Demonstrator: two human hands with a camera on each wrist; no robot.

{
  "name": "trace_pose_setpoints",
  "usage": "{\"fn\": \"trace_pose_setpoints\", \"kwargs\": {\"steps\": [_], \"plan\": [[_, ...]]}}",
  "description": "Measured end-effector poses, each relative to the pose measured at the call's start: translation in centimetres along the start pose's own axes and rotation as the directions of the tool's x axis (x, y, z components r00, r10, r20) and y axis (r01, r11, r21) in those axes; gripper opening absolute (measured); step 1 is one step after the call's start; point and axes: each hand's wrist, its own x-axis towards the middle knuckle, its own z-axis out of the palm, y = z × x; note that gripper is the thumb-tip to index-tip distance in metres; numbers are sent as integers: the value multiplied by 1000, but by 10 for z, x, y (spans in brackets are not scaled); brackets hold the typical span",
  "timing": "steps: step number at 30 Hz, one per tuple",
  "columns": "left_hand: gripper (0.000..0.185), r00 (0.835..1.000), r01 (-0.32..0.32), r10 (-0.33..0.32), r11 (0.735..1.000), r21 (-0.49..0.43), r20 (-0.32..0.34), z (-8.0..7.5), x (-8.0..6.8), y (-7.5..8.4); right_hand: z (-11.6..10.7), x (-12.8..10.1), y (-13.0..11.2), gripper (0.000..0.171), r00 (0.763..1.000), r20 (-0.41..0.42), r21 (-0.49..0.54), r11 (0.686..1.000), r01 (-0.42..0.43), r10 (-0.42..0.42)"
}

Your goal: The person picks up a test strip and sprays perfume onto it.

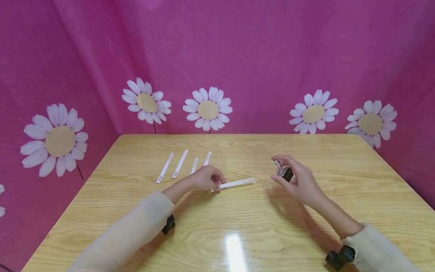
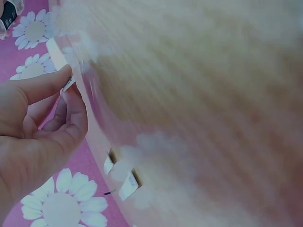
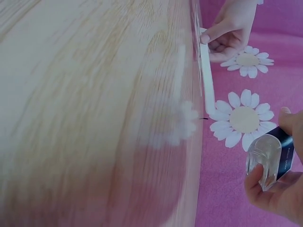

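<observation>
On the light wooden table, out near the middle, the left hand is pinching one end of a white paper strip between thumb and fingertips, with the rest of the strip sticking out flat toward the right hand. The right wrist view shows the same thing from the other side: the strip runs along the table edge and the left hand nips its far end. The right hand is curled round a small clear glass bottle with a dark label, held up off the table, thumb on one side and fingers on the other, with the index finger arched over the top where the sprayer is (you can see the glass and the label much better in the right wrist view). Bottle and strip are near each other but not touching, there's a gap of bare wood between them. Further back on the left side of the table lie four more white strips in a loose row, apart from each other and just behind the left hand. Pink cloth printed with white daisies hangs all round the table. The left wrist view is pretty blurry, so beyond the fingers pinching the strip end I can't tell much from it.
</observation>
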Motion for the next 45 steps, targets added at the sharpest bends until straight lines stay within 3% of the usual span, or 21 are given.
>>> {"fn": "trace_pose_setpoints", "kwargs": {"steps": [1,3,7,8,12,19,23,31,40,45], "plan": [[14,1000,-25,25,999,-32,-3,0,-1,-4,1,0,0,52,1000,2,2,1000,-1,1],[14,1000,0,-1,995,-100,-10,1,-4,-6,2,1,-1,52,1000,2,6,1000,0,0],[18,992,100,-114,974,-202,-57,3,-10,-6,5,3,-2,53,1000,-9,2,1000,19,-19],[20,982,154,-174,963,-221,-72,3,-12,-3,5,4,-2,53,1000,-12,2,1000,25,-25],[24,956,220,-267,928,-301,-124,5,-16,-1,8,7,-4,53,999,-14,11,999,40,-39],[29,943,232,-319,836,-498,-98,5,-22,-2,14,11,-8,53,999,-2,32,999,39,-39],[32,941,228,-326,801,-554,-85,4,-26,-2,17,14,-12,52,999,11,40,999,31,-32],[33,944,208,-315,797,-567,-96,2,-30,-1,21,18,-17,51,999,19,47,998,42,-43],[33,943,177,-300,817,-548,-143,6,-31,6,27,23,-18,51,999,2,32,998,53,-53],[32,947,166,-282,843,-512,-157,10,-29,15,29,27,-19,50,998,-3,10,998,57,-57]]}}
